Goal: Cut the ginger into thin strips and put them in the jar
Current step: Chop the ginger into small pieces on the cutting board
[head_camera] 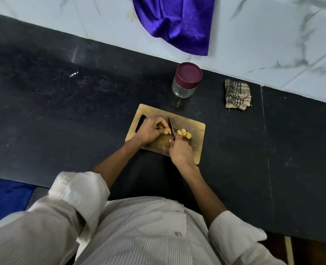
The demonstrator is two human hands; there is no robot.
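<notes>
While gripped by left hand (151, 131), ginger (167, 130) beside right hand's (180, 150) clasped knife (171, 128).

Shirt (139, 232): pale, off-white, fine vertical pinstripes; fills the frame from 6 to 8 o'clock. One small round metallic button (178, 233) on the front placket, about 6 o'clock. Left sleeve (76, 190) rolled into a thick cuff above the elbow, stripes showing on the fold. Right sleeve (234, 236) also rolled up, cuff at 5 o'clock, looks plainer and whiter. Both forearms bare below the cuffs. No watch or rings discernible.
</notes>
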